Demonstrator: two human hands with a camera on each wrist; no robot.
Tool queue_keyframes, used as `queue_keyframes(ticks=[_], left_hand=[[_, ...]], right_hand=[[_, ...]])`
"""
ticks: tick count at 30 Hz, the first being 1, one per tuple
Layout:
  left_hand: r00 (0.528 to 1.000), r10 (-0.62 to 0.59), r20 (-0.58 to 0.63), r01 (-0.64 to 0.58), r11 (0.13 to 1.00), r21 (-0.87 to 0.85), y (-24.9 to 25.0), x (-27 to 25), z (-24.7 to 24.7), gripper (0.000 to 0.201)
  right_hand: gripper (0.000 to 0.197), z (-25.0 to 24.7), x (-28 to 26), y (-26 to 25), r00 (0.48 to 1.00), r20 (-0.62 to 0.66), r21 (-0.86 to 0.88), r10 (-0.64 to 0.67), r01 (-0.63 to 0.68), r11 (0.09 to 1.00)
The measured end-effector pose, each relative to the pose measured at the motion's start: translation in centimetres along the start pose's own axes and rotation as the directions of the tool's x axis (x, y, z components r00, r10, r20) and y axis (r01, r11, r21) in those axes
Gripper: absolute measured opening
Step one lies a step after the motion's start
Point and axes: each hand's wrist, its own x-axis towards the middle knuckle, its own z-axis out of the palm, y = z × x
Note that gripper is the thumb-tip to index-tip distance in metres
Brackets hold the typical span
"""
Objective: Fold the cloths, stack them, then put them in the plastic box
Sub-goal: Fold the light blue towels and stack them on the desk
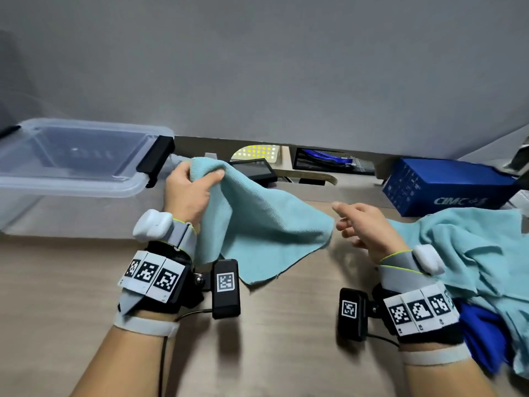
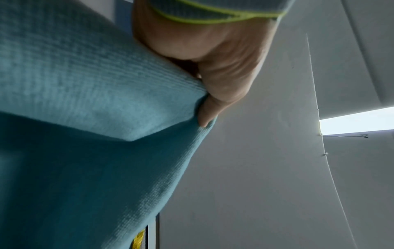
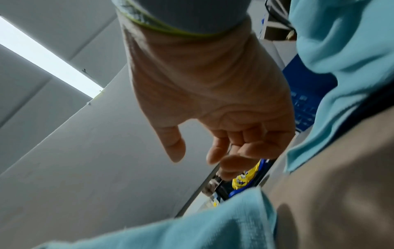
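Observation:
My left hand [image 1: 197, 179] grips the top of a light teal cloth [image 1: 266, 227] and holds it lifted above the wooden table [image 1: 286, 339]; the cloth's lower corner drapes onto the table. In the left wrist view the thumb pinches the teal cloth [image 2: 85, 118] against hidden fingers. My right hand [image 1: 347, 222] hovers just right of the cloth's hanging corner, fingers loosely curled and holding nothing; the right wrist view shows the right hand [image 3: 198, 156] bare, with that cloth [image 3: 192, 230] below it. The clear plastic box [image 1: 71, 184] with black latches stands at the back left.
A heap of teal cloths [image 1: 469, 253] with a dark blue cloth [image 1: 486, 333] under it lies at the right. A blue carton [image 1: 446, 187] stands at the back right. A small dark screen device [image 1: 254, 170] and a black mesh tray [image 1: 332, 161] sit along the back edge.

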Motion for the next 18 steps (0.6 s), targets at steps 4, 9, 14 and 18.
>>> queue_keyframes(ticks=[4,9,14,18], left_hand=[[0.996,0.035,-0.080,-0.031,0.998,0.049,0.2,0.2,-0.4,0.038],[1.000,0.021,-0.010,-0.021,1.000,-0.011,0.2,-0.2,-0.2,0.041],[0.999,0.020,0.039,-0.024,0.994,0.107,-0.2,0.0,-0.2,0.045],[0.999,0.035,0.022,-0.039,0.978,0.207,-0.5,0.0,-1.0,0.036]], right_hand=[[0.023,-0.7,-0.1,-0.1,0.997,0.024,0.115,0.068,-0.071,0.991],[0.022,0.6,0.4,0.5,0.974,0.123,0.142,0.191,-0.208,0.968],[0.025,1.8,0.8,1.1,0.939,0.251,0.228,0.235,-0.294,0.928],[0.020,3.0,0.5,1.2,0.944,0.303,0.311,0.128,-0.225,0.924]])
